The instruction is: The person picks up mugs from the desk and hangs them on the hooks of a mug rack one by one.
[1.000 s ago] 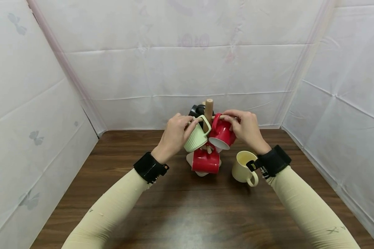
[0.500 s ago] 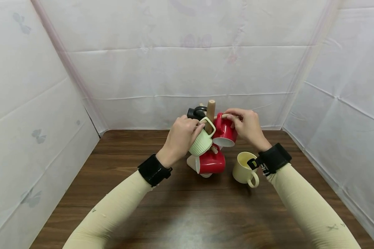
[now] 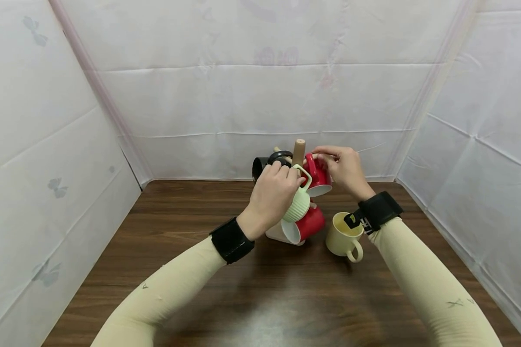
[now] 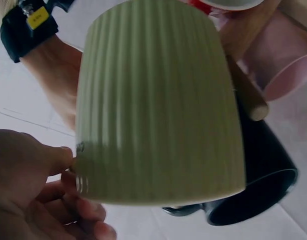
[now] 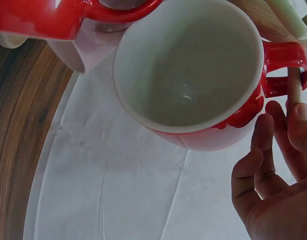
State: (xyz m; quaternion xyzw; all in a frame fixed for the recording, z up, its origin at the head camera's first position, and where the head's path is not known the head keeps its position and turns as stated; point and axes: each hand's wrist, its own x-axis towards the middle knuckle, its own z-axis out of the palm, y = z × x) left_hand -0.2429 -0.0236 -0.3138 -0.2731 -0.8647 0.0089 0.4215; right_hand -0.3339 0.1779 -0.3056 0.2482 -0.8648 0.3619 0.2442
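Note:
A wooden mug tree with several mugs on its pegs stands toward the back of the table. My left hand pinches the end of one peg, where a ribbed light green mug hangs by its handle. On the opposite side, my right hand pinches the tip of another peg, which runs through the handle of a red mug. Below hangs a second red mug, tilted sideways. A black mug hangs behind my left hand, which hides part of the tree.
A pale yellow mug stands upright on the dark wooden table, just right of the tree. Another mug, pink, shows on the tree in the left wrist view. White sheeting encloses the table at the back and sides.
The mug tree has turned: the green and lower red mugs swung right, the black mug left. My left hand moved right with its peg; my right hand shifted slightly back.

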